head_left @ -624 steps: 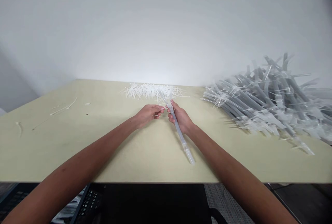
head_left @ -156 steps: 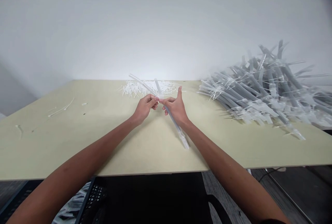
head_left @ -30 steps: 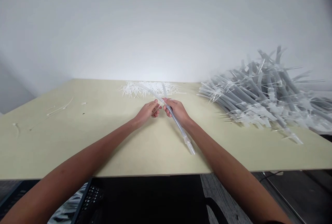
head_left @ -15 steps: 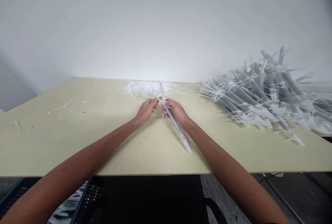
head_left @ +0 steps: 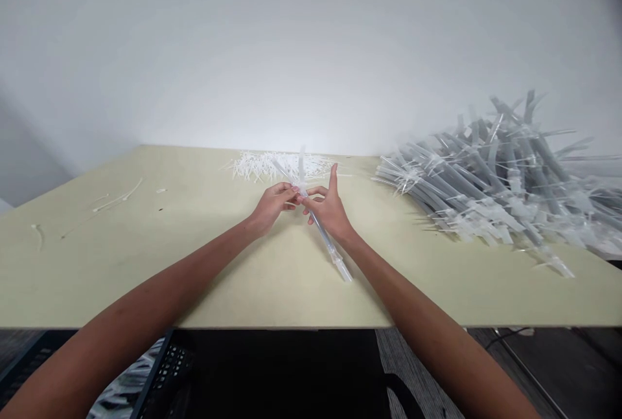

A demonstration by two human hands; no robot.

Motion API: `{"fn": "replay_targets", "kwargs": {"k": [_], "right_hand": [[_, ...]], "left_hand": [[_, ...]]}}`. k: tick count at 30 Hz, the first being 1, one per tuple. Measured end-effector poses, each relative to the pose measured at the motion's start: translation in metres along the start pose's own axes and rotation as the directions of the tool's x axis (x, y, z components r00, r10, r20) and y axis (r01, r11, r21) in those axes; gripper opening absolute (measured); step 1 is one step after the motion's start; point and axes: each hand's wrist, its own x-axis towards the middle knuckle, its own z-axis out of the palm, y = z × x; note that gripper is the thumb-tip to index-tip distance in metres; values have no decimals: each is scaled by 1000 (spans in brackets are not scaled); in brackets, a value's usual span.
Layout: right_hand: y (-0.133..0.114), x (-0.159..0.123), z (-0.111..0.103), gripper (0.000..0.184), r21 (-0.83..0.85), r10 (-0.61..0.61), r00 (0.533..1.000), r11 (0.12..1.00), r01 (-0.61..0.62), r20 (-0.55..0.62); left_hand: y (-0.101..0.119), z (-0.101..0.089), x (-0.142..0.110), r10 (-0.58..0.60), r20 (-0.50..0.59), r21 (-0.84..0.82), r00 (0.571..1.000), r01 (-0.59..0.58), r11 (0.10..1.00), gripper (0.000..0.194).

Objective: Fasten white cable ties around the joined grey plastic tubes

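Note:
A clear plastic tube [head_left: 321, 232] slants over the table between my hands, its lower end with a whitish fitting pointing toward me. Its upper part branches into translucent pieces around a joint. My left hand [head_left: 272, 208] is closed, its fingertips pinching at that joint from the left. From the right, my right hand [head_left: 332, 210] grips the tube just below the joint between thumb and fingers, one finger sticking straight up. Whether a thin tie lies between the fingertips is too small to tell. Behind the hands spreads a pile of white cable ties [head_left: 253, 165].
On the right lies a big heap of grey tubes with translucent fittings [head_left: 466, 179]. Several loose cable ties [head_left: 119, 199] are scattered on the left of the yellowish table [head_left: 194, 289]. A dark crate [head_left: 154, 373] holding tube-like pieces stands below the front edge.
My right hand has shifted its grip and raised one finger upright. The tube's lower end has swung slightly left, and my left fingertips have moved closer to the joint.

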Motion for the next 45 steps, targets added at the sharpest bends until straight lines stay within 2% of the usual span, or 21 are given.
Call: {"fn": "replay_targets", "kwargs": {"k": [2,6,9,19,30,45], "right_hand": [[1,2,0,112,102,72,997,992,-72,9],[3,6,0,53,174,130,989,975,-141,70],[5,7,1,36,224,145,985,961,-162,90],[6,6,2,30,348,151,985,922,-171,83],[6,6,4,29,424,154,983,887,-184,105],[7,7,8,22,522,285,947,791,-318,145]], "left_hand": [[-1,0,0,22,2,-13,1000,-22,1000,28],[-1,3,0,41,44,-32,998,-39,999,27],[-1,6,-2,45,77,-31,996,-43,999,27],[0,11,-5,95,112,-19,989,-93,995,24],[1,14,-6,126,95,-13,987,-125,992,21],[-2,16,-7,132,63,-24,989,-131,991,20]]}}
